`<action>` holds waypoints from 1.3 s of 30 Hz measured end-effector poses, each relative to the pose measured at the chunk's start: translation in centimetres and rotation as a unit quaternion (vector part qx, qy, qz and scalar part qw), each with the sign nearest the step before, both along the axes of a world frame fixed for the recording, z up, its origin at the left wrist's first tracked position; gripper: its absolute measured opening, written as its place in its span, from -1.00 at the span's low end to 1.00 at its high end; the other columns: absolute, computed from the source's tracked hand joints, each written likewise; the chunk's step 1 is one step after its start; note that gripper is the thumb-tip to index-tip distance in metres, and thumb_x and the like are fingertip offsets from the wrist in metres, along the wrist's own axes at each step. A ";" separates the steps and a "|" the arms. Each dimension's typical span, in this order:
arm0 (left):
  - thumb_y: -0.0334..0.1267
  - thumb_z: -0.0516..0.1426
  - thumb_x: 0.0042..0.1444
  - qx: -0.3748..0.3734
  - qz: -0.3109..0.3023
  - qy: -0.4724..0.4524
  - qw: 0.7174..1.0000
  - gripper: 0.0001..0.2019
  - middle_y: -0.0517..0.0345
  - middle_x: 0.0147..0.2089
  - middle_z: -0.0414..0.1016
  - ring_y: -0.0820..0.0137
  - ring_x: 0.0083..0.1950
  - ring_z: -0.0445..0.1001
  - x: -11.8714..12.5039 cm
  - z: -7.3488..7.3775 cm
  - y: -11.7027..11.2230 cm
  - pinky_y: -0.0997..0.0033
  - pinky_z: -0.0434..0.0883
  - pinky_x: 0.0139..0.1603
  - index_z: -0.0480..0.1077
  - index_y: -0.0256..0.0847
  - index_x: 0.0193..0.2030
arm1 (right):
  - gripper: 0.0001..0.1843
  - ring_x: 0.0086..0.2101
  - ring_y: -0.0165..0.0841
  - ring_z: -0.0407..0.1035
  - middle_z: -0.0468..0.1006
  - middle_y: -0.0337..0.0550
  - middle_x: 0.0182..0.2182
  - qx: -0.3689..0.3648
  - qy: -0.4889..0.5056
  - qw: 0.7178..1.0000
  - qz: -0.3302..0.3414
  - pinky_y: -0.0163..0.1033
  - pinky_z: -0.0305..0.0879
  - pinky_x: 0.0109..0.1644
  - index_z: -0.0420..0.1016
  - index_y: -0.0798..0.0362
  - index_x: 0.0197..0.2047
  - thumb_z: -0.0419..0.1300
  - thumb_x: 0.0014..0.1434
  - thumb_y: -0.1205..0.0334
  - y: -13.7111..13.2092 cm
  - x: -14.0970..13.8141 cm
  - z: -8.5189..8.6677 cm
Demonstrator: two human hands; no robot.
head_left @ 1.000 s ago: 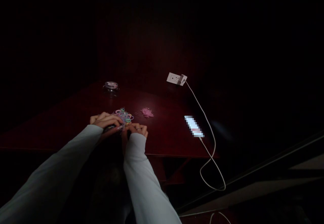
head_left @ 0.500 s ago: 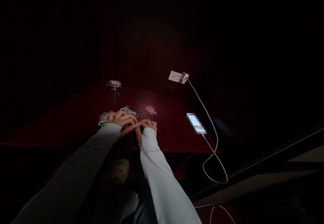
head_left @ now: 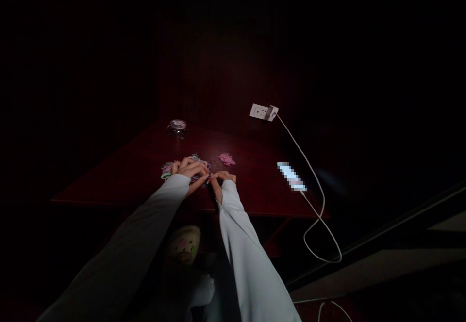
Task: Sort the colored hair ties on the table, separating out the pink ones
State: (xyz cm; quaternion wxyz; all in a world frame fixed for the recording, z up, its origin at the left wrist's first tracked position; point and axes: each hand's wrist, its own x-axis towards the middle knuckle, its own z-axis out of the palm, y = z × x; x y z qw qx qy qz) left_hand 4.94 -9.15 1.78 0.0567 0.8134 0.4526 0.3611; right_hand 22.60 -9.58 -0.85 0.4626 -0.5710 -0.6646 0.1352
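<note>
Fingers [head_left: 199, 168] of left hand [head_left: 190, 169], right hand [head_left: 225, 179] at coloured rings [head_left: 166, 170]; phone [head_left: 291, 176] nearby

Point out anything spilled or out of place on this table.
Small coloured rings lie scattered loose on the table around the left hand, with a separate pink heap beyond the right hand. The white cable from the phone droops off the table edge in a loop. Nothing looks damaged.

Phone [head_left: 291, 176] right of bands [head_left: 165, 171] (on table [head_left: 255, 186])
</note>
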 end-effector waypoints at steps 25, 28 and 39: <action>-0.11 0.10 0.51 0.000 0.031 -0.011 0.999 -0.71 0.13 0.23 0.71 0.03 0.30 0.42 -0.4 -0.1 -0.1 -0.04 0.18 0.28 0.66 -0.02 -0.11 | -0.70 0.02 -0.20 0.43 0.73 -0.15 -0.17 -0.024 0.020 0.999 0.018 -0.19 0.39 0.20 0.79 -0.09 -0.25 0.25 0.44 0.09 -0.4 0.2 0.6; -0.13 0.10 0.49 -0.002 0.027 -0.008 1.000 -0.72 0.13 0.18 0.73 0.04 0.28 0.45 -0.4 -0.1 -0.2 -0.03 0.19 0.28 0.64 -0.03 -0.15 | -0.73 0.01 -0.22 0.43 0.73 -0.16 -0.18 -0.038 0.001 0.999 0.015 -0.20 0.39 0.18 0.78 -0.08 -0.25 0.27 0.43 0.12 -0.4 0.2 0.6; -0.10 0.14 0.44 -0.004 -0.002 0.004 1.000 -0.76 0.15 0.11 0.75 0.09 0.23 0.50 -0.9 -0.3 -0.1 0.02 0.22 0.29 0.61 -0.03 -0.19 | -0.74 -0.05 -0.27 0.48 0.73 -0.22 -0.17 -0.070 -0.039 0.997 0.010 -0.23 0.39 0.13 0.74 -0.12 -0.24 0.24 0.44 0.09 0.0 0.1 0.2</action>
